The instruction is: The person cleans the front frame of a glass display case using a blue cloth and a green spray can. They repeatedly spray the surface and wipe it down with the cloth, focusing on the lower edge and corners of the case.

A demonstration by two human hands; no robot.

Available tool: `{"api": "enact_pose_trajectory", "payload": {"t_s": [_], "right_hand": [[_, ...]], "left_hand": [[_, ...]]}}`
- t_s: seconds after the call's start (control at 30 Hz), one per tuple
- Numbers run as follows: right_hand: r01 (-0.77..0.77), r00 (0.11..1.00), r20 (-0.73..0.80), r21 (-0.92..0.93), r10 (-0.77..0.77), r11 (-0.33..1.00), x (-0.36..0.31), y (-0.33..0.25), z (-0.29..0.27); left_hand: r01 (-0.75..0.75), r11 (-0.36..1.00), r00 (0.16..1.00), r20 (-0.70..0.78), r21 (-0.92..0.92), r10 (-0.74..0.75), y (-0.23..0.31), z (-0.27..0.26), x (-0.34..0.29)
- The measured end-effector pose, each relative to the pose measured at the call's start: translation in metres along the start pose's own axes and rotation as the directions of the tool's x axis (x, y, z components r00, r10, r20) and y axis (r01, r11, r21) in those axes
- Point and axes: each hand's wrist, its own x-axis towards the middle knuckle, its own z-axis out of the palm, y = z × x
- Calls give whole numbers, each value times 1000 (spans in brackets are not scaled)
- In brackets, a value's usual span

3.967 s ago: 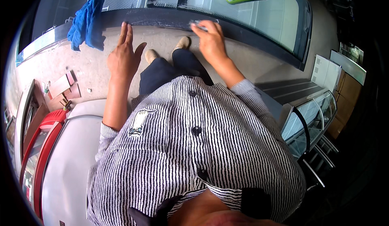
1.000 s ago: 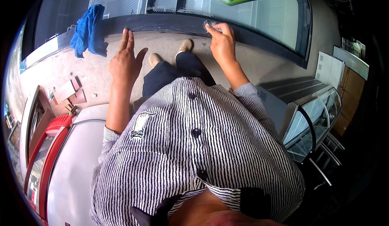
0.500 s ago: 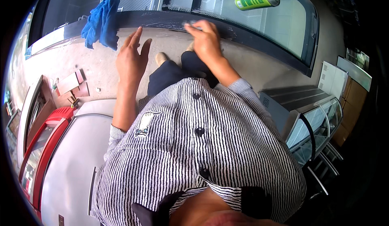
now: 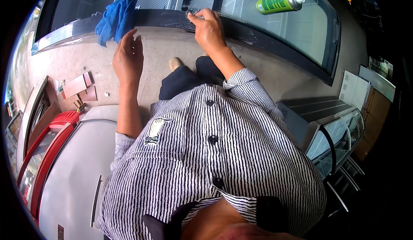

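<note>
Person in a striped shirt [image 4: 254,145] is standing at a glass-panelled cabinet [image 4: 297,29], its dark frame rail [image 4: 161,19] running left to right on the far side of the feet. Right hand [image 4: 209,31] is pinching a small greyish scrubbing wad [image 4: 192,13] between thumb and fingers, right at the rail; most of the wad is being hidden by the fingers. Whitish smears are showing along the rail. Left hand [image 4: 127,59] is holding nothing, fingers loosely bent and a bit apart, hovering just beside a blue cloth [image 4: 116,18]; can't tell if the fingertips are touching it. Cloth is draping over the rail at left, hanging down its near side. Green spray can [image 4: 276,3] is lying on its side on the glass, far right, white nozzle pointing right. Beige shoe [image 4: 175,62] is resting on the concrete floor [image 4: 81,59]. Curved-glass display case [image 4: 340,141] is sitting near right; a red-framed unit [image 4: 45,154] is standing near left.
</note>
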Motion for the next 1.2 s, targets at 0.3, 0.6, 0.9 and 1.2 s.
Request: {"api": "enact_pose_trajectory", "payload": {"t_s": [0.3, 0.6, 0.9, 1.2], "right_hand": [[-67, 998, -2, -64, 67, 996, -18, 40, -26], [-85, 996, 22, 8, 85, 996, -13, 31, -16], [56, 998, 30, 88, -59, 995, -14, 22, 14], [-117, 992, 84, 267, 98, 957, -25, 28, -10]], "left_hand": [[-115, 981, 988, -84, 158, 129, -24, 20, 21], [-186, 945, 971, -94, 269, 218, -60, 69, 83], [-234, 935, 938, -192, 268, 290, -54, 82, 80], [-232, 958, 960, -118, 167, 253, -55, 101, 55]]}}
